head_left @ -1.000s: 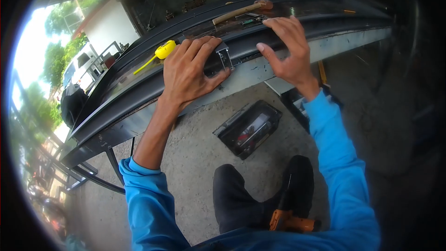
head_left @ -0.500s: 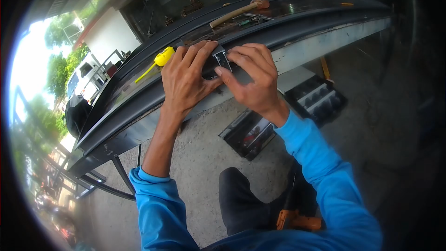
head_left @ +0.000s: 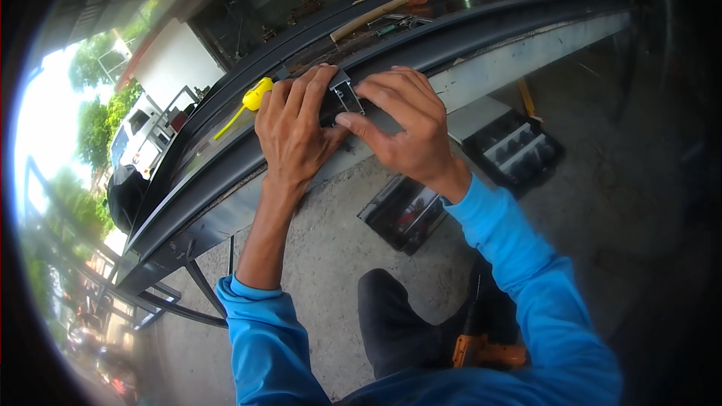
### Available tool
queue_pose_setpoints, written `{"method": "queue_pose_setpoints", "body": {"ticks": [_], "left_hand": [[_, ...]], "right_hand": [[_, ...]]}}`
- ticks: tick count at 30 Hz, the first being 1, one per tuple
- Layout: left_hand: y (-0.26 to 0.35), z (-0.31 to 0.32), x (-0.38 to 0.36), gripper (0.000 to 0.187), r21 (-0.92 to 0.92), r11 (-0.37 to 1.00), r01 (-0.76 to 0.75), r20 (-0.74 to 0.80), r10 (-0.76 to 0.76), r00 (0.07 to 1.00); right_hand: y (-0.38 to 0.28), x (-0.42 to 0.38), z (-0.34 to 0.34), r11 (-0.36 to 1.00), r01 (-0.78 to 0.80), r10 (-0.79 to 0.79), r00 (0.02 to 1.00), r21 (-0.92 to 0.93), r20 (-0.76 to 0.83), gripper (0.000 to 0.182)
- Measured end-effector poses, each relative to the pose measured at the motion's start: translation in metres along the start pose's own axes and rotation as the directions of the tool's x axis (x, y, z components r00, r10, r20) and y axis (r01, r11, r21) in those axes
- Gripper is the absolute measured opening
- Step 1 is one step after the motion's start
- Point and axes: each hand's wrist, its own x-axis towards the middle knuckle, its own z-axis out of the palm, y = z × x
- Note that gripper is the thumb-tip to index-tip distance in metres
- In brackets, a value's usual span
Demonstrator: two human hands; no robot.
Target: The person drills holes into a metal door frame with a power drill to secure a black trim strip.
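Between my hands is a short dark metal profile (head_left: 347, 95), its hollow cut end with silvery edges facing me, above the front edge of the bench. My left hand (head_left: 292, 124) is closed round its left part, fingers over the top and thumb low in front. My right hand (head_left: 410, 126) pinches the cut end from the right, thumb at the lower edge and fingers curled beside it. Just left of my left hand lies a yellow tape measure (head_left: 257, 95) with some tape pulled out.
A wooden-handled hammer (head_left: 368, 20) and small tools (head_left: 398, 24) lie farther back on the dark metal bench (head_left: 519, 32). Below, an open toolbox (head_left: 519, 149) stands on the concrete floor. An orange drill (head_left: 485, 351) is by my legs.
The view has shifted slightly, so bench, hands and profile sit a little farther left. Both hands keep their grip on the profile, which is turned slightly.
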Motion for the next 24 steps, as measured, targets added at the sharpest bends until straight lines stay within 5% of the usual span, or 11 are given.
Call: {"method": "queue_pose_setpoints", "body": {"ticks": [4,6,13,24], "left_hand": [[0.000,-0.002,0.001,0.072,0.015,1.000,-0.026,-0.010,0.027,1.000],[-0.002,0.001,0.001,0.076,0.016,1.000,-0.021,-0.012,0.021,1.000],[0.003,-0.005,0.001,0.080,0.032,0.999,-0.038,0.009,0.038,0.999],[0.012,-0.007,0.005,0.083,0.061,0.998,-0.032,0.033,0.030,0.999]], "right_hand": [[0.038,0.027,-0.031,0.994,0.057,-0.058,0.998,-0.095,-0.011,0.046],[0.061,0.034,-0.038,0.913,0.150,-0.068,0.973,-0.380,0.221,0.053],[0.061,0.048,-0.059,0.963,0.050,0.102,0.842,-0.265,0.530,0.068],[0.065,0.038,-0.063,0.963,0.084,0.032,0.907,-0.256,0.421,0.068]]}}
